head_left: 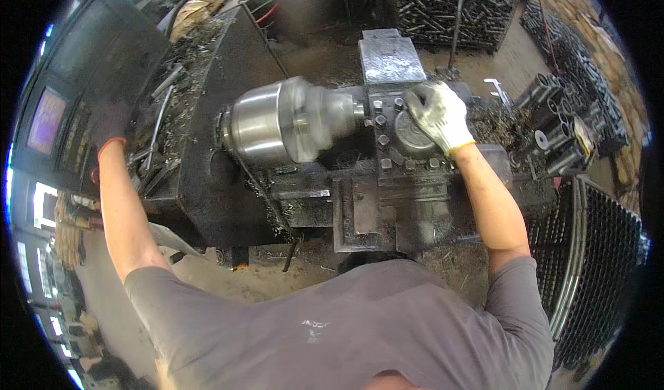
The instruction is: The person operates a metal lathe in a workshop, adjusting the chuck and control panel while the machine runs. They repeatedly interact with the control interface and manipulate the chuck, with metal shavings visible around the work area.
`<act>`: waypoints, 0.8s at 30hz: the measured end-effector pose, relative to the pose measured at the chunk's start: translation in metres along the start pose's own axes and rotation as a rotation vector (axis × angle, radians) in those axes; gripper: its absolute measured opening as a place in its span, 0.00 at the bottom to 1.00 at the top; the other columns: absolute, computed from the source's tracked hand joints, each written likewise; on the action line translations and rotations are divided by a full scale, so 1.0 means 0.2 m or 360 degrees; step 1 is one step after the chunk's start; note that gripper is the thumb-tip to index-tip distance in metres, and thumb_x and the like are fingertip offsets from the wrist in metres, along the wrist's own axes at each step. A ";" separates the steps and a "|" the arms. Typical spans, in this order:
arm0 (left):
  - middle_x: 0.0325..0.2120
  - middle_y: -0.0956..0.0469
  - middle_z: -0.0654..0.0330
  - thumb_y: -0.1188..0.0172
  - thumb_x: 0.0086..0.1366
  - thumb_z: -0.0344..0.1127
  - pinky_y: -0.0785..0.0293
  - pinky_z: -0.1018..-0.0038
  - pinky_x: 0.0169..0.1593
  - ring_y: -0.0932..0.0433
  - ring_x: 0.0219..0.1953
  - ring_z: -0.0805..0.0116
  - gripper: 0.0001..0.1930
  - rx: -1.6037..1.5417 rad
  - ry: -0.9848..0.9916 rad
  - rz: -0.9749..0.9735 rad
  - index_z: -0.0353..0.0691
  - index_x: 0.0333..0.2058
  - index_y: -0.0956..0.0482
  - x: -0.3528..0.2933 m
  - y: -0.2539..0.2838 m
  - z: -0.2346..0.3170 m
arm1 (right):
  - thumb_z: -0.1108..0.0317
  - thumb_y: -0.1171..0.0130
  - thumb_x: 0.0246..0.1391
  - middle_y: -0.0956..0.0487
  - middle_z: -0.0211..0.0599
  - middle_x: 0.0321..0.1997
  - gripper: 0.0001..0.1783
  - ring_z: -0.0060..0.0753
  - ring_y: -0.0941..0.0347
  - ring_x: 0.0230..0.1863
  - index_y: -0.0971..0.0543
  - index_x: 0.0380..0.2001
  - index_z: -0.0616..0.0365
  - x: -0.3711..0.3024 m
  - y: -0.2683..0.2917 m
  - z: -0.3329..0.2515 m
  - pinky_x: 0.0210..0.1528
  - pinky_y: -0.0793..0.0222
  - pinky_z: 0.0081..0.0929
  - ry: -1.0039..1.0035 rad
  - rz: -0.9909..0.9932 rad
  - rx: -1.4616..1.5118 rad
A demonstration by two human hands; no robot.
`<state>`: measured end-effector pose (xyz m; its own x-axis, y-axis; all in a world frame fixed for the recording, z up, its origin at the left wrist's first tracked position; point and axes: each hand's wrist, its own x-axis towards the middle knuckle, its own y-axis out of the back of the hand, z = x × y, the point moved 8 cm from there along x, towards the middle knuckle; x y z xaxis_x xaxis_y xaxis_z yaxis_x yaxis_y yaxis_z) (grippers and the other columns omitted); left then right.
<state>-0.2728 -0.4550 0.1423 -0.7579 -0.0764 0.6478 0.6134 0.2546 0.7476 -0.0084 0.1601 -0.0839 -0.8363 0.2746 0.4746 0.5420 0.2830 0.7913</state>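
At the far left my left hand (113, 121), in a dark glove with an orange cuff, reaches toward a dark cabinet-like panel (104, 40). Its fingers blend into the dark background, so whether they grip anything does not show. My right hand (443, 116) wears a white glove with a yellow cuff and lies over the round top of a lathe's tool post (415, 132). Its fingers are curled down; what they hold is hidden. Left of the tool post is the lathe chuck (259, 120), its right part smeared by motion.
A long metal rod (160, 123) and shavings lie on the left bench. A caliper (498, 92) rests right of the tool post, near upright metal tubes (564, 130). Behind stands a bin of metal parts (449, 9); a rack of stacked tubes (595, 265) is at the right.
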 end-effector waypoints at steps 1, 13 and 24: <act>0.59 0.23 0.34 0.43 0.65 0.61 0.27 0.46 0.63 0.23 0.61 0.34 0.38 0.0008 -0.0058 0.0090 0.39 0.66 0.27 -0.01 0.02 0.01 | 0.51 0.37 0.63 0.13 0.46 0.39 0.18 0.53 0.18 0.45 0.11 0.36 0.54 0.00 0.00 -0.01 0.49 0.23 0.46 0.0014 -0.0015 0.0033; 0.62 0.24 0.37 0.45 0.66 0.61 0.26 0.41 0.62 0.23 0.61 0.34 0.39 0.0035 0.0014 0.0102 0.42 0.69 0.31 -0.01 0.03 -0.01 | 0.50 0.36 0.63 0.13 0.42 0.38 0.17 0.49 0.18 0.46 0.10 0.35 0.51 0.01 0.01 -0.02 0.50 0.23 0.44 -0.0006 -0.0035 0.0039; 0.70 0.34 0.39 0.46 0.67 0.58 0.28 0.43 0.64 0.25 0.64 0.33 0.41 -0.0008 0.0055 0.0017 0.42 0.73 0.36 -0.01 0.02 -0.04 | 0.49 0.35 0.62 0.13 0.42 0.37 0.17 0.49 0.18 0.45 0.10 0.34 0.51 0.01 0.02 -0.02 0.49 0.22 0.44 0.0023 0.0030 0.0054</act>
<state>-0.2666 -0.4607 0.1453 -0.7435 -0.1070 0.6602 0.6224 0.2506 0.7415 -0.0079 0.1573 -0.0791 -0.8268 0.2671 0.4951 0.5601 0.3091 0.7686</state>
